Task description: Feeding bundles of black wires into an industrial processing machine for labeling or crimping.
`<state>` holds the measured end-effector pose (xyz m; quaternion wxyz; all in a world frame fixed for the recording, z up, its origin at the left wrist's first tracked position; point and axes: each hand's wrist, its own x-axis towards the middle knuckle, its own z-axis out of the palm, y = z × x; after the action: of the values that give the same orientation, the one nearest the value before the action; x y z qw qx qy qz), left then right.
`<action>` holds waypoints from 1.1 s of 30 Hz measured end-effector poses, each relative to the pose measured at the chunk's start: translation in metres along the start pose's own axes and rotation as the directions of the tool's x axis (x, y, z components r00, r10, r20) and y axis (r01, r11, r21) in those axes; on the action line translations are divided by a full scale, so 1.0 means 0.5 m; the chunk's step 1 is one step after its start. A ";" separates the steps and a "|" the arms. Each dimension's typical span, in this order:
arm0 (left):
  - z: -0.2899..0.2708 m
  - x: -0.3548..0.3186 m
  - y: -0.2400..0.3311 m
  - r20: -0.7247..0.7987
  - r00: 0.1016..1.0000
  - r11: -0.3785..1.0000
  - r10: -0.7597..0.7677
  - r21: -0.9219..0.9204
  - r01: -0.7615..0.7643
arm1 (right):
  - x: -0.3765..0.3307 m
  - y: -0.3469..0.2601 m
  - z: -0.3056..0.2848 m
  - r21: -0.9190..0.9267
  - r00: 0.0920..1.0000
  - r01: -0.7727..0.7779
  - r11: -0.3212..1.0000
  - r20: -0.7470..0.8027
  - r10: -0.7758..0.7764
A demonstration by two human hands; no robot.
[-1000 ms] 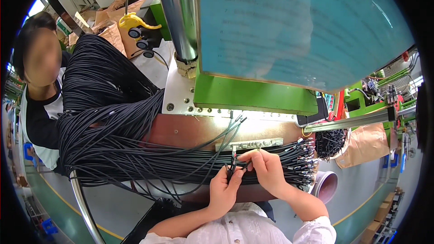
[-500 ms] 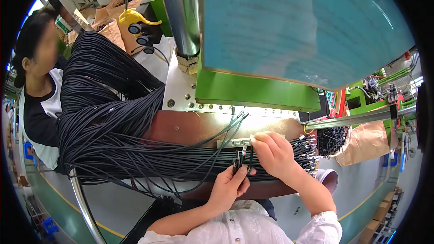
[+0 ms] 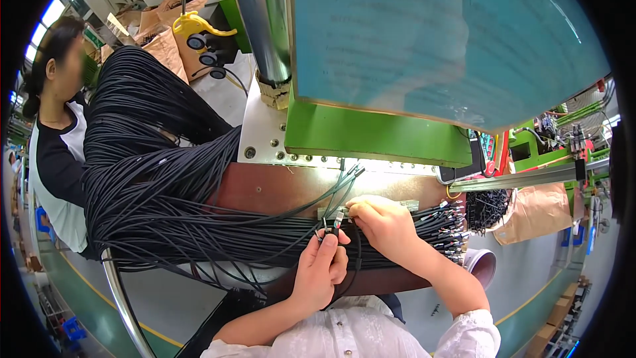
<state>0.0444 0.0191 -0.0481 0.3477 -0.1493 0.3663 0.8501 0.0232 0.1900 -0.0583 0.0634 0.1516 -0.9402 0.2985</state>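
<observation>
My left hand (image 3: 320,262) is closed around the ends of a few black cables, and a bare metal connector (image 3: 338,220) sticks up above its thumb. Just right of it, my right hand (image 3: 385,227) pinches at the pale slotted metal block (image 3: 324,212), its fingers covering most of it. What those fingertips grip is hidden; a black cable (image 3: 358,252) hangs beneath them. Under and behind both hands lies a thick bundle of black cables (image 3: 265,235), with many metal-tipped ends (image 3: 454,225) gathered at its right.
A green press part (image 3: 377,136) and a blue-green sheet (image 3: 450,40) overhang the brown bench (image 3: 265,182). A steel column (image 3: 265,26) stands behind. Cables arch over at left beside a co-worker (image 3: 59,126). A bag of black parts (image 3: 487,209) sits at right.
Both hands have shifted left, the right one along the metal block and the left one slightly upward with its cable ends. The co-worker's head has turned.
</observation>
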 end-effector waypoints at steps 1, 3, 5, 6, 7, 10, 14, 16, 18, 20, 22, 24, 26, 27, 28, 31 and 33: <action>0.001 0.000 -0.002 -0.021 1.000 1.000 -0.020 -0.017 0.019 | -0.002 -0.002 -0.001 -0.033 1.000 -0.014 0.999 0.023 0.015; 0.006 -0.003 -0.008 -0.042 0.998 0.999 -0.043 -0.034 0.042 | -0.004 0.001 0.001 -0.035 1.000 -0.002 0.999 0.008 0.002; 0.010 0.001 -0.010 -0.060 0.998 0.998 0.002 0.060 0.001 | 0.010 0.001 -0.001 -0.043 0.999 0.041 0.998 -0.026 -0.042; 0.011 0.003 -0.010 -0.068 0.997 0.994 0.026 0.107 -0.019 | 0.011 -0.005 -0.007 -0.044 0.999 0.044 0.998 -0.027 -0.045; 0.008 0.005 -0.009 -0.067 0.997 0.994 0.028 0.107 -0.021 | 0.005 -0.014 -0.019 -0.084 0.991 0.105 0.991 -0.078 -0.112; -0.011 0.008 -0.004 0.156 0.975 0.987 -0.161 -0.004 0.163 | -0.006 -0.030 -0.043 -0.175 0.957 0.209 0.962 -0.166 -0.238; -0.009 -0.037 0.000 0.129 0.972 0.928 -0.196 0.345 0.141 | -0.021 0.007 -0.029 -0.129 0.968 0.178 0.975 -0.153 -0.197; -0.005 -0.036 0.025 0.086 0.995 0.936 -0.051 0.352 0.017 | -0.030 0.034 -0.025 0.103 0.988 0.033 0.994 -0.154 -0.017; -0.004 -0.030 0.043 0.008 0.972 0.897 0.235 0.384 -0.220 | -0.036 0.039 -0.023 0.213 0.987 -0.051 0.976 -0.139 0.082; 0.004 -0.027 0.033 0.026 0.975 0.926 0.221 0.309 -0.218 | -0.032 0.040 -0.016 0.173 0.994 -0.069 0.982 -0.071 0.082; 0.017 -0.021 0.019 0.076 0.979 0.969 0.188 0.150 -0.197 | -0.027 0.039 -0.011 0.152 0.996 -0.074 0.986 -0.036 0.080; 0.019 -0.014 0.013 0.048 0.993 0.990 0.112 0.077 -0.115 | -0.028 0.035 -0.008 0.148 0.994 -0.094 0.984 -0.035 0.100; 0.016 -0.010 0.006 0.012 0.998 0.996 -0.054 -0.073 0.055 | -0.026 0.028 -0.009 0.148 0.993 -0.107 0.983 -0.032 0.113; 0.014 -0.010 0.003 0.010 0.998 0.996 -0.055 -0.073 0.056 | -0.023 0.024 -0.013 0.113 0.994 -0.107 0.988 -0.011 0.109; 0.010 -0.010 -0.001 0.018 0.997 0.996 -0.077 -0.040 0.078 | -0.017 0.019 -0.017 0.079 0.994 -0.105 0.991 0.010 0.104; 0.011 -0.007 -0.006 0.043 0.991 0.992 -0.125 0.032 0.124 | -0.012 0.025 -0.025 0.041 0.996 -0.085 0.995 0.029 0.084; 0.017 -0.003 -0.003 0.014 0.985 0.984 -0.173 -0.027 0.173 | -0.015 0.031 -0.031 0.043 0.998 -0.048 0.998 0.034 0.046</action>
<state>0.0467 0.0254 -0.0425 0.4202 -0.1807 0.3379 0.8226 0.0257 0.2126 -0.0556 0.0373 0.1359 -0.9376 0.3180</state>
